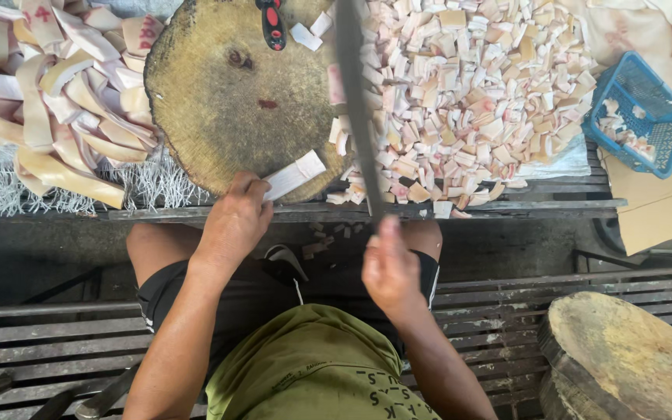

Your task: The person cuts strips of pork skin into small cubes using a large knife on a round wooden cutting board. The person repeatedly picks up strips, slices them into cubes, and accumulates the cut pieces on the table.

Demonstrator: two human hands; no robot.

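My left hand (235,218) holds one end of a pale strip of pork skin (295,174) at the near edge of a round wooden chopping block (227,109). My right hand (389,268) grips the handle of a long cleaver (355,101). Its blade is raised edge-on and blurred, above the block's right side. Small cut pieces (338,136) lie beside the blade on the block.
A heap of uncut pale strips (48,101) lies left of the block. A large pile of diced pieces (468,93) spreads to the right. A blue plastic basket (635,113) stands far right. A red-handled tool (272,23) rests on the block's far side. A second block (624,358) sits lower right.
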